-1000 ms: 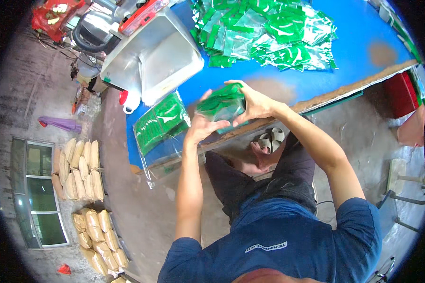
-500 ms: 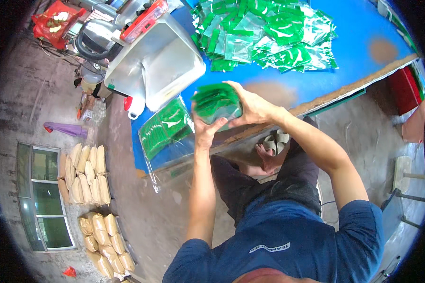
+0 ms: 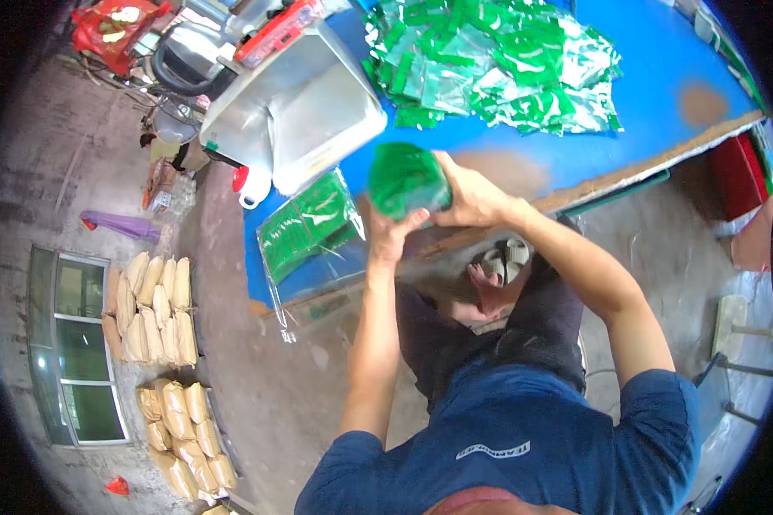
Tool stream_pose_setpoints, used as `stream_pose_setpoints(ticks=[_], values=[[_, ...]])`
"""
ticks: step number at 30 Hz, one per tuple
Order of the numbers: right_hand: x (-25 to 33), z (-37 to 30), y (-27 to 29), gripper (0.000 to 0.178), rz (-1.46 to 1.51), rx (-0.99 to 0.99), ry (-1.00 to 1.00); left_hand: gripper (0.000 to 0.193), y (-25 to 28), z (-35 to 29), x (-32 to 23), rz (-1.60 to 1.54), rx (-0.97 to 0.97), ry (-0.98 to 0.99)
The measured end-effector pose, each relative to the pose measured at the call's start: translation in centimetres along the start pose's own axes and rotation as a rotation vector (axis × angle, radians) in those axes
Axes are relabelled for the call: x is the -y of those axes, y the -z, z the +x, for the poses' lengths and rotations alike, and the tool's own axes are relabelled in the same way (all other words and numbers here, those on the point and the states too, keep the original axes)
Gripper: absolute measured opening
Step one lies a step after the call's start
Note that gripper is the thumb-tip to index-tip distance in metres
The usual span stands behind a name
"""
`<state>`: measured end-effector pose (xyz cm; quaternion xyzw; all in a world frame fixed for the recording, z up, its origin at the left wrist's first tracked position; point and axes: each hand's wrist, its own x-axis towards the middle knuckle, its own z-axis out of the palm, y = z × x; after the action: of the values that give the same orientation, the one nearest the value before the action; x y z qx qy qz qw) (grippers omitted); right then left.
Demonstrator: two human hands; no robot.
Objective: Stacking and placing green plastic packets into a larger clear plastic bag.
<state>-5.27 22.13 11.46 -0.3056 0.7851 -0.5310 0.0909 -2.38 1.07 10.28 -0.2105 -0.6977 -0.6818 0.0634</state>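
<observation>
A bundle of green-and-clear plastic packets (image 3: 408,178) is held up near the table's front edge, blurred by motion. My left hand (image 3: 390,230) grips its near left side, thumb pointing right. Around its right side closes my right hand (image 3: 472,196). Just left of the bundle, a clear plastic bag (image 3: 311,230) filled with stacked green packets lies on the blue table (image 3: 644,112), its loose end hanging over the edge. A large loose pile of similar packets (image 3: 498,69) spreads at the table's far side.
A big metal pan (image 3: 335,99) stands at the far left, with a red-and-white jug (image 3: 252,184) beside it. A red plastic bag (image 3: 116,34) lies farther off. Stacked tan sacks (image 3: 180,421) line the left wall. A red box (image 3: 734,176) sits under the table's right end.
The bundle has tilted and blurs between my hands, which have shifted slightly right. The whole view has moved a little; the bagged packets and the pile stay in place.
</observation>
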Motion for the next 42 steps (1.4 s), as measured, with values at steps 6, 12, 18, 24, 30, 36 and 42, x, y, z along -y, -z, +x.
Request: stream_pose_setpoints(ticks=[6,12,18,24,30,36,42], values=[[-2.4,-0.3,0.2,0.095,-0.291,-0.249,0.422,0.096,-0.6,-0.1,0.8,-0.127,-0.003,0.081],[-2.2,-1.2,-0.3,0.098,-0.156,-0.218,0.281,0.090,-1.5,-1.5,-0.8,0.070,-0.025,0.087],[-1.6,-0.7,-0.2,0.111,-0.090,-0.058,0.103,0.081,-1.3,-1.0,-0.3,-0.001,-0.093,0.077],[-3.4,-1.0,-0.4,0.105,-0.427,-0.105,0.211,0.067,-0.2,-0.7,-0.7,0.296,0.133,0.051],[-3.7,-0.8,-0.7,0.097,-0.434,-0.109,0.220,0.069,0.1,-0.8,0.3,0.190,0.117,0.135],[-3.7,-0.7,-0.9,0.087,-0.487,-0.129,0.190,0.065,-0.2,-0.9,0.2,0.354,0.166,-0.035],[-3.1,-1.0,-1.4,0.084,-0.398,-0.097,0.129,0.064,-0.5,-1.4,-0.1,0.172,0.058,0.149]])
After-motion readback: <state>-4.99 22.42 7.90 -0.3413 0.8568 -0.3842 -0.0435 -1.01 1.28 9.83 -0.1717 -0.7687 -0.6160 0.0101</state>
